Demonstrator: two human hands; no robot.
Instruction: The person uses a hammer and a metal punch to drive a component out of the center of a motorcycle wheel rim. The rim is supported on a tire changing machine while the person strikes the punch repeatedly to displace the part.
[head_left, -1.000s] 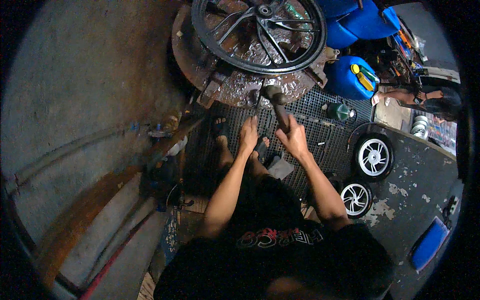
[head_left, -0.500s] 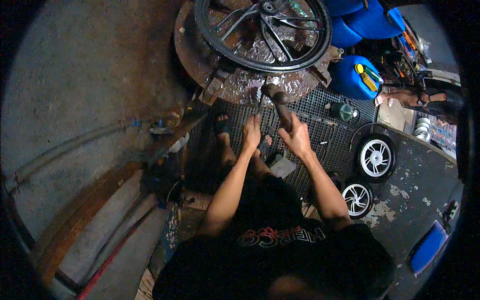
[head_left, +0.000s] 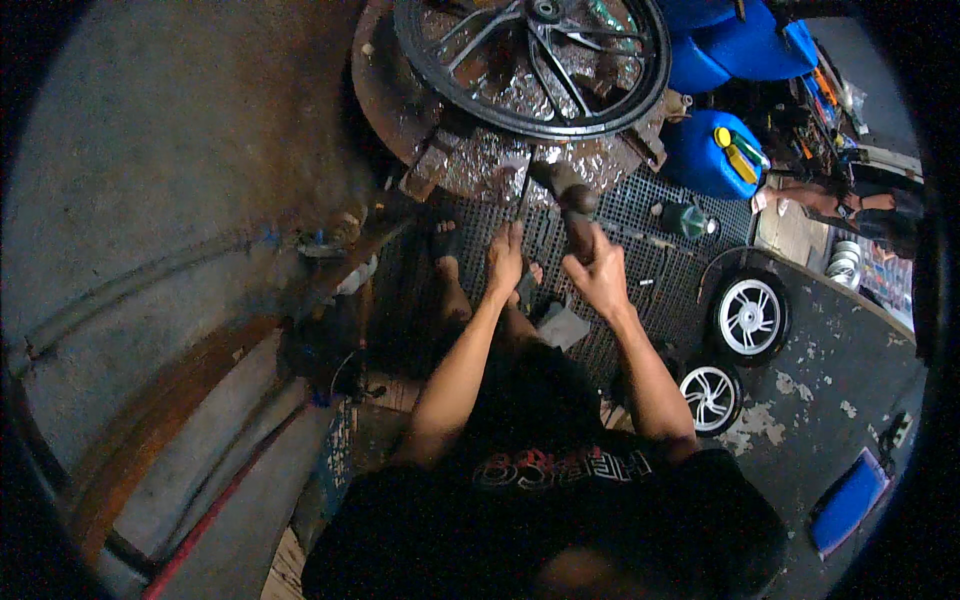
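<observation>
My left hand point(head_left: 505, 255) is closed around a thin metal rod-like tool point(head_left: 525, 190), whose far end points up to the near edge of a black spoked wheel rim point(head_left: 590, 129). Whether its tip touches the rim I cannot tell. My right hand point(head_left: 601, 275) grips the handle of a hammer point(head_left: 572, 192), its dark head close to the right of the rod. The rim lies on a round, rusty metal stand point(head_left: 385, 110) with a wet, shiny surface.
Blue jugs point(head_left: 700, 155) stand right of the stand, with a yellow-capped bottle point(head_left: 738, 160) on one. A green bottle point(head_left: 688, 221) sits on the grid mat point(head_left: 640, 225). Two white-spoked wheels point(head_left: 748, 317) lie at right. Another person's arm point(head_left: 815, 197) shows at far right.
The hammer head has shifted slightly right, away from the rod. The rim appears a little farther right in view, and the left hand keeps nearly the same place.
</observation>
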